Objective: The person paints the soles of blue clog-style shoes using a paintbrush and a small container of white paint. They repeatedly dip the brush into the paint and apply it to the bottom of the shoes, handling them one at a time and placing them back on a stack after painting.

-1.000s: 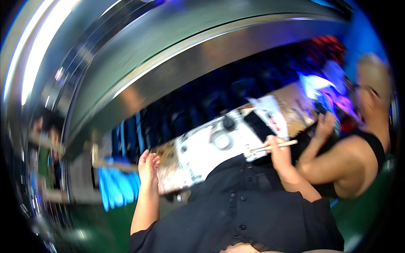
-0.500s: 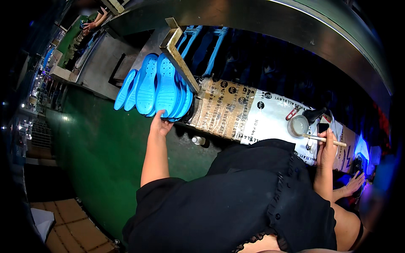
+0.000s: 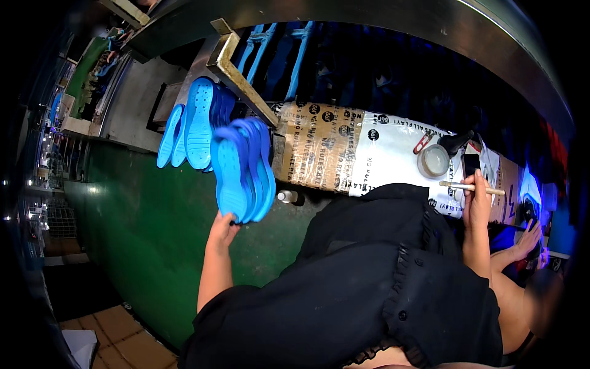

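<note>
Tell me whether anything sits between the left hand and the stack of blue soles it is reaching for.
Nothing visible does. The left hand is already at the lower end of the front stack of blue soles, fingers touching it. The other blue soles stand behind, farther left, out of the way.

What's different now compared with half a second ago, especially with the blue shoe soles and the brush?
The left hand has taken hold of a few blue rubber shoe soles and drawn them down and away from the rest of the blue sole stack by the metal rail; before, it only touched the stack's edge. The right hand still holds the thin wooden brush over the paper-covered bench.
</note>
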